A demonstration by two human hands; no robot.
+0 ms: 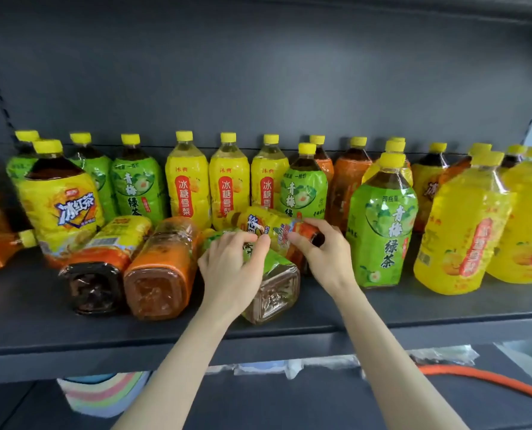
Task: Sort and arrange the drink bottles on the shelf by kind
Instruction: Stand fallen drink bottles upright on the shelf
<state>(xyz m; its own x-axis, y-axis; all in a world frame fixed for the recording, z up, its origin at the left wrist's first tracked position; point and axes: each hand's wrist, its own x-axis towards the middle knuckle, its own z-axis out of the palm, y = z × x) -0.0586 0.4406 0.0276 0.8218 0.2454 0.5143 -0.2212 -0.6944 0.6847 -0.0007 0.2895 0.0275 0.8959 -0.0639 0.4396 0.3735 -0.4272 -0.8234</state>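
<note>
Two bottles lie on the dark shelf (413,308) in the middle. A green-label green tea bottle (274,283) points its base toward me, and my left hand (230,268) curls over its top, fingertips close to the bottle above. That one, a yellow-and-orange iced tea bottle (264,223), lies crosswise on it, and my right hand (323,252) pinches its orange lower end. Behind stand yellow-capped rows: green tea (137,187), yellow pear drink (187,190) and orange-label bottles (348,181), mixed together.
To the left lie a dark iced tea bottle (100,265) and an orange-label bottle (162,268), bases toward me. A tall green tea bottle (382,225) and a pear drink bottle (463,231) stand close on the right. On the lower shelf lie a pastel stack (103,395) and an orange hose (482,377).
</note>
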